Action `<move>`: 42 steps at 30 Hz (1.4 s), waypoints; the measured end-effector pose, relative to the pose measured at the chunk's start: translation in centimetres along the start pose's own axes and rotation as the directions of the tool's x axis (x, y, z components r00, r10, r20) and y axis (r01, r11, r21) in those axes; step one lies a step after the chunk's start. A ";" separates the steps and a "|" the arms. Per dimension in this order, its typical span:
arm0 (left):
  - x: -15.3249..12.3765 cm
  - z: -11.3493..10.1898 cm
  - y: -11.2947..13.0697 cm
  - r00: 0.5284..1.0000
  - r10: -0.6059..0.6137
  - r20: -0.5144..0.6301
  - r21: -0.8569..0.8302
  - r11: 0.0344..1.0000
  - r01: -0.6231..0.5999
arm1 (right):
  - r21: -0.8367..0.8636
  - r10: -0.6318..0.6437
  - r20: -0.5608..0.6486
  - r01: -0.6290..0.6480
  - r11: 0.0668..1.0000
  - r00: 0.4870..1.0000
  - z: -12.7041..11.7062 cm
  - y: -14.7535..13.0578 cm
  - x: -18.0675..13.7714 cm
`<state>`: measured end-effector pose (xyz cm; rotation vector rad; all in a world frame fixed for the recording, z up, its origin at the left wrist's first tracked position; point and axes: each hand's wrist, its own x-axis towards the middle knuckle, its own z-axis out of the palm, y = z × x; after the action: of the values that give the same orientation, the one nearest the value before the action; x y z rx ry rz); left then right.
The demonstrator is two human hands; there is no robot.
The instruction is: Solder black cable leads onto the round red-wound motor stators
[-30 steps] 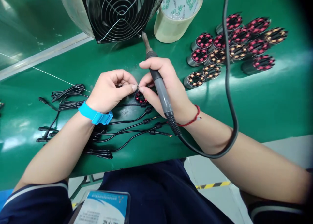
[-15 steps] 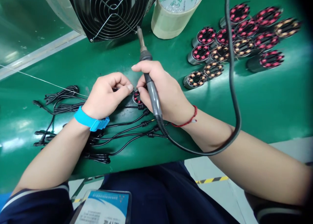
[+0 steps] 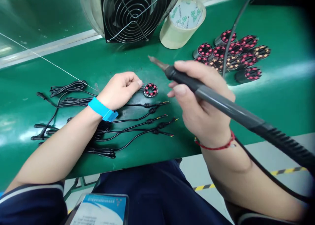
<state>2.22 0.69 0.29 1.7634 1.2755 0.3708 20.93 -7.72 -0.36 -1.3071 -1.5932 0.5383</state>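
Note:
My right hand [image 3: 205,103] is wrapped round a soldering iron [image 3: 216,102], its tip pointing up and left, away from the parts. My left hand [image 3: 121,89] is closed in a pinch on a thin wire that is mostly hidden by the fingers. Just right of those fingertips lies a small round motor stator [image 3: 150,90] with red windings, dark leads running to it from the hand. A thin silvery wire [image 3: 49,60] stretches from the upper left to behind my left wrist. Below the stator, several black cables [image 3: 137,120] lie with bared coloured ends to the right.
A black fan [image 3: 134,16] with a wire guard stands at the back. Beside it is a roll of clear tape [image 3: 176,31]. Several stators in metal cups [image 3: 246,74] with red or copper windings are grouped at the right. Coiled cables [image 3: 71,87] lie at left.
My right hand has drawn the soldering iron back to the right, away from my left hand and the stator. The stator is now uncovered. The camera view has shifted too.

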 end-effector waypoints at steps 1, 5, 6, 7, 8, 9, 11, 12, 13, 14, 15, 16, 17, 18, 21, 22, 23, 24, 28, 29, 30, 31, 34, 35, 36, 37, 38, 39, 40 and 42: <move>0.0 0.0 0.0 1.000 -0.002 0.007 -0.010 1.000 0.003 | -0.010 -0.017 -0.035 0.017 1.000 0.999 0.1 0.1 -0.6; 0.0 0.1 0.1 0.998 -0.056 0.027 -0.059 0.997 0.057 | -0.004 -0.070 -0.220 0.071 0.998 0.973 1.0 1.5 -2.2; 0.0 0.1 0.1 0.998 -0.063 0.031 -0.071 0.995 0.065 | 0.003 -0.065 -0.246 0.068 0.998 0.967 1.2 1.9 -2.3; 0.0 0.1 0.1 0.997 -0.066 0.036 -0.081 0.994 0.069 | 0.006 -0.064 -0.261 0.068 0.998 0.963 1.4 2.2 -2.4; 0.0 0.2 0.1 0.997 -0.066 0.040 -0.090 0.994 0.070 | 0.008 -0.065 -0.270 0.070 0.998 0.961 1.5 2.4 -2.4; 0.0 0.2 0.1 0.997 -0.066 0.041 -0.096 0.993 0.069 | 0.011 -0.066 -0.275 0.071 0.997 0.959 1.5 2.5 -2.4; 0.0 0.2 0.1 0.997 -0.067 0.043 -0.105 0.992 0.072 | 0.017 -0.069 -0.276 0.077 0.997 0.959 1.4 2.4 -2.2; 0.0 0.2 0.1 0.997 -0.068 0.043 -0.109 0.991 0.073 | 0.016 -0.072 -0.269 0.079 0.997 0.960 1.4 2.4 -2.2; 0.0 0.2 0.1 0.997 -0.070 0.042 -0.112 0.991 0.074 | 0.011 -0.074 -0.262 0.080 0.997 0.962 1.4 2.3 -2.1; 0.0 0.2 0.1 0.996 -0.073 0.041 -0.112 0.991 0.078 | 0.003 -0.078 -0.251 0.081 0.997 0.965 1.3 2.2 -2.1; -0.1 0.2 0.1 0.996 -0.078 0.040 -0.110 0.991 0.082 | -0.004 -0.081 -0.238 0.083 0.997 0.968 1.3 2.2 -2.0; -0.1 0.2 0.1 0.996 -0.084 0.038 -0.108 0.990 0.087 | -0.007 -0.085 -0.226 0.086 0.996 0.970 1.3 2.1 -2.0; -0.1 0.2 0.1 0.995 -0.091 0.038 -0.105 0.990 0.094 | -0.006 -0.091 -0.214 0.092 0.996 0.973 1.2 2.1 -2.0; -0.1 0.2 0.1 0.994 -0.098 0.040 -0.103 0.989 0.102 | -0.002 -0.097 -0.204 0.099 0.995 0.974 1.2 2.1 -2.0; -0.1 0.2 0.2 0.993 -0.106 0.046 -0.110 0.988 0.111 | 0.012 -0.105 -0.173 0.109 0.994 0.979 1.2 2.1 -2.1; -0.1 0.2 0.3 0.993 -0.108 0.044 -0.116 0.987 0.112 | 0.016 -0.096 -0.169 0.100 0.995 0.981 1.1 2.0 -2.1; -0.1 0.2 0.3 0.993 -0.110 0.043 -0.122 0.986 0.114 | 0.020 -0.081 -0.171 0.086 0.996 0.982 1.1 1.9 -2.1; -0.1 0.2 0.3 0.993 -0.112 0.040 -0.129 0.985 0.116 | 0.022 -0.066 -0.180 0.071 0.997 0.981 1.1 1.8 -2.1; -0.1 0.2 0.5 0.993 -0.113 0.033 -0.145 0.982 0.117 | 0.009 -0.040 -0.229 0.043 0.999 0.973 1.2 1.3 -2.1; -0.1 0.2 0.5 0.993 -0.112 0.033 -0.147 0.982 0.116 | 0.007 -0.034 -0.227 0.037 0.999 0.973 1.2 1.3 -2.1; -0.1 0.2 0.5 0.993 -0.111 0.033 -0.147 0.983 0.115 | 0.009 -0.030 -0.222 0.033 0.999 0.975 1.2 1.2 -2.1; -0.1 0.2 0.6 0.993 -0.111 0.034 -0.144 0.983 0.115 | 0.013 -0.027 -0.215 0.031 0.999 0.976 1.2 1.3 -2.1; -0.1 0.2 0.6 0.994 -0.107 0.035 -0.129 0.985 0.110 | 0.024 -0.026 -0.196 0.031 0.999 0.980 1.1 1.3 -2.2; -0.1 0.2 0.6 0.994 -0.103 0.035 -0.125 0.986 0.106 | 0.021 -0.019 -0.190 0.023 1.000 0.982 1.1 1.3 -2.2; -0.2 0.1 0.6 0.995 -0.098 0.036 -0.124 0.987 0.101 | 0.014 -0.006 -0.181 0.009 1.000 0.983 1.0 1.3 -2.2; -0.2 0.1 0.6 0.995 -0.093 0.036 -0.125 0.988 0.096 | 0.007 0.006 -0.175 -0.005 1.000 0.985 1.0 1.3 -2.2; -0.2 0.1 0.6 0.995 -0.089 0.037 -0.126 0.988 0.093 | 0.001 0.009 -0.167 -0.009 1.000 0.986 0.9 1.2 -2.2; -0.1 0.1 0.6 0.995 -0.087 0.038 -0.126 0.988 0.091 | -0.001 0.007 -0.165 -0.007 1.000 0.986 0.9 1.2 -2.2; -0.1 0.1 0.5 0.995 -0.088 0.039 -0.125 0.988 0.092 | 0.003 -0.002 -0.172 0.003 1.000 0.985 1.0 1.2 -2.2; -0.1 0.1 0.5 0.995 -0.090 0.040 -0.120 0.988 0.094 | 0.001 -0.017 -0.208 0.018 1.000 0.978 1.0 1.3 -2.2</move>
<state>2.58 0.54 0.69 1.5957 1.2780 0.3566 20.57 -9.11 -2.72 -1.3020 -1.4287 0.3787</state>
